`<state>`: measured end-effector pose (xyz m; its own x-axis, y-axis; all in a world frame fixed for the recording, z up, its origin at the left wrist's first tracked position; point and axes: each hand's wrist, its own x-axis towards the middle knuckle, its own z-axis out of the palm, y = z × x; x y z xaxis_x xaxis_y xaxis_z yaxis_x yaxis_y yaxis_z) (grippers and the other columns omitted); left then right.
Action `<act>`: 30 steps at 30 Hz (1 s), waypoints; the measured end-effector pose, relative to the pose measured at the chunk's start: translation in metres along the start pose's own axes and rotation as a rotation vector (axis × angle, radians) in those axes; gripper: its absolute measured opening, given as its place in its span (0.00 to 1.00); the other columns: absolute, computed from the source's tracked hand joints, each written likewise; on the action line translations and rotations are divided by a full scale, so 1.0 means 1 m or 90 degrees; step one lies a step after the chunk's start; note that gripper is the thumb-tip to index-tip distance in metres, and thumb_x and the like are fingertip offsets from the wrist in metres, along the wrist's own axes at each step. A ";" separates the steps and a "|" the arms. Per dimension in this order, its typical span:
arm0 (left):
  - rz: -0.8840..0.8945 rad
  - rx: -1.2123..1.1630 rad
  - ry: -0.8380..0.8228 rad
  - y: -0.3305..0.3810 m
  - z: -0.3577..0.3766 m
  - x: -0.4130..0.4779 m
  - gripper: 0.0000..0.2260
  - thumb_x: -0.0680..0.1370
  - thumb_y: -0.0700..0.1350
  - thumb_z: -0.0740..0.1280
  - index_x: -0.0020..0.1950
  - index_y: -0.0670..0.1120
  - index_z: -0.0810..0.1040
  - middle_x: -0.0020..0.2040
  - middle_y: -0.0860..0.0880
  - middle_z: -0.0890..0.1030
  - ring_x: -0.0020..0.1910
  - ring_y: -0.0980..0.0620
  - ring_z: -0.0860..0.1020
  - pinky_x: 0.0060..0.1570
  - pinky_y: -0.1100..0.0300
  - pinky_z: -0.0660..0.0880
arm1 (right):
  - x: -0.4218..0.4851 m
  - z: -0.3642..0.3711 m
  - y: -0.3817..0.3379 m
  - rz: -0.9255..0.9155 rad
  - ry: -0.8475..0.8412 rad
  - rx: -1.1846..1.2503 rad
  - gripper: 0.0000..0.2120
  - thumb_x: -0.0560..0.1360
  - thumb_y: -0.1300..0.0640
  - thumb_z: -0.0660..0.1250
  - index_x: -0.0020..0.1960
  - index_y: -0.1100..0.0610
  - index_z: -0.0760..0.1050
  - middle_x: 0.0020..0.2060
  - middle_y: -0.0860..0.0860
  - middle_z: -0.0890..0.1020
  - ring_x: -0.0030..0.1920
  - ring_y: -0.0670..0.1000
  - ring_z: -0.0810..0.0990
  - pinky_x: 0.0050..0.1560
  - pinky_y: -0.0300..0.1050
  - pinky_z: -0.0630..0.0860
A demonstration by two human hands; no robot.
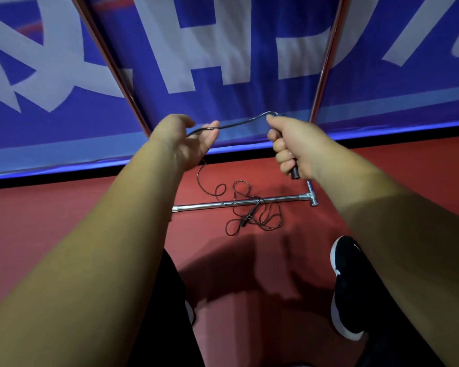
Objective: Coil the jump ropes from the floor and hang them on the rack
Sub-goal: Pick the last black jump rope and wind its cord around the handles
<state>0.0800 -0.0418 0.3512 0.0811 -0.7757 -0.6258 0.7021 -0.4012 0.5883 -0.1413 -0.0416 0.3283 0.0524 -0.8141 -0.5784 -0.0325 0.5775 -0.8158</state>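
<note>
The coiling is only just getting under way. Left of centre in the frame, the left hand [188, 140] is lying palm up with its fingers loosely curled. The jump rope [239, 125] is running through it between thumb and fingers, in a light hold rather than a tight one. From there 1 short stretch of cord is spanning across to the right hand [289, 147], right of centre. That hand is wrapping all its fingers firmly round the black handle [294, 174]. No finished loop is showing in either hand, so I am judging 0 turns made.

Below the hands, the rest of the cord is dropping from the left hand onto the red floor [64, 221]. There it is lying in a loose tangle draped over a chrome bar [210, 205]. The second handle [247, 220] is lying in that tangle, just on the near side of the bar.

So nearly everything is waiting to be done. The slack needs drawing up off the bar, winding into loops, and hanging. 2 slanting poles [112, 62] are rising in front of the blue banner [249, 49], at upper left and upper right. They and the bar may be parts of the rack, but no hook is showing. Only 1 rope is in view, and I cannot tell whether others are lying out of frame.
</note>
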 end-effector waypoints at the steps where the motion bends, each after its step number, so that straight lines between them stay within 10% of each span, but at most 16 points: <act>1: 0.002 0.005 0.010 0.000 0.000 0.000 0.14 0.82 0.34 0.58 0.67 0.30 0.69 0.50 0.32 0.85 0.44 0.40 0.88 0.43 0.49 0.86 | 0.000 0.000 -0.003 -0.042 0.008 -0.027 0.17 0.83 0.41 0.65 0.40 0.50 0.72 0.27 0.45 0.62 0.23 0.46 0.57 0.24 0.37 0.57; 6: -0.106 -0.007 -0.034 0.003 0.003 -0.010 0.11 0.80 0.29 0.65 0.61 0.27 0.77 0.47 0.34 0.84 0.42 0.45 0.87 0.38 0.59 0.84 | 0.008 -0.004 0.006 -0.102 0.024 -0.181 0.08 0.77 0.51 0.72 0.50 0.54 0.77 0.28 0.50 0.70 0.23 0.48 0.64 0.28 0.39 0.62; 12: -0.279 -0.057 -0.254 -0.006 0.025 -0.034 0.13 0.77 0.30 0.69 0.61 0.30 0.78 0.51 0.34 0.83 0.43 0.41 0.87 0.39 0.58 0.85 | 0.004 0.011 0.043 -0.109 -0.015 -0.451 0.37 0.73 0.44 0.80 0.78 0.46 0.71 0.36 0.46 0.73 0.25 0.47 0.72 0.23 0.35 0.64; 14: -0.294 -0.009 -0.288 -0.014 0.030 -0.038 0.11 0.78 0.31 0.67 0.60 0.30 0.77 0.49 0.35 0.84 0.41 0.42 0.87 0.37 0.59 0.84 | 0.002 0.024 0.049 -0.144 -0.068 -0.410 0.33 0.76 0.45 0.79 0.76 0.42 0.69 0.47 0.47 0.78 0.29 0.46 0.75 0.22 0.35 0.67; 17: -0.181 0.109 -0.268 -0.013 0.032 -0.037 0.08 0.83 0.34 0.63 0.62 0.34 0.75 0.47 0.35 0.85 0.42 0.45 0.88 0.36 0.64 0.83 | 0.010 0.034 0.050 -0.159 -0.054 -0.359 0.08 0.82 0.45 0.71 0.57 0.48 0.80 0.47 0.48 0.89 0.24 0.49 0.72 0.26 0.40 0.70; 20: -0.046 0.288 -0.138 -0.006 0.025 -0.025 0.08 0.86 0.38 0.57 0.53 0.38 0.74 0.44 0.37 0.86 0.40 0.47 0.88 0.38 0.64 0.82 | 0.017 0.032 0.043 -0.168 0.005 -0.312 0.10 0.85 0.50 0.66 0.49 0.54 0.82 0.38 0.50 0.89 0.20 0.49 0.68 0.24 0.39 0.66; 25: 0.085 0.799 0.046 -0.015 -0.007 0.003 0.09 0.84 0.38 0.57 0.54 0.37 0.76 0.48 0.40 0.87 0.39 0.44 0.86 0.48 0.49 0.83 | 0.023 0.009 0.035 -0.130 0.146 -0.410 0.09 0.81 0.55 0.68 0.51 0.57 0.86 0.39 0.50 0.89 0.27 0.41 0.78 0.30 0.39 0.72; 28: 0.053 0.972 -0.011 -0.037 -0.016 0.012 0.11 0.84 0.40 0.59 0.60 0.37 0.77 0.46 0.44 0.88 0.43 0.45 0.88 0.48 0.47 0.83 | 0.019 -0.001 0.044 0.020 0.140 -0.654 0.14 0.83 0.58 0.68 0.66 0.63 0.82 0.60 0.58 0.86 0.57 0.57 0.85 0.56 0.47 0.81; 30: -0.025 1.034 -0.058 -0.052 -0.021 0.018 0.11 0.84 0.42 0.60 0.59 0.37 0.78 0.45 0.46 0.88 0.43 0.45 0.88 0.48 0.46 0.83 | 0.014 -0.004 0.058 0.117 0.093 -0.671 0.13 0.84 0.60 0.67 0.67 0.63 0.79 0.62 0.61 0.83 0.55 0.62 0.83 0.51 0.51 0.80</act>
<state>0.0596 -0.0242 0.2987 0.0015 -0.7546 -0.6562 -0.7464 -0.4375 0.5014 -0.1467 -0.0196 0.2734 -0.1585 -0.7600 -0.6303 -0.8737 0.4053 -0.2689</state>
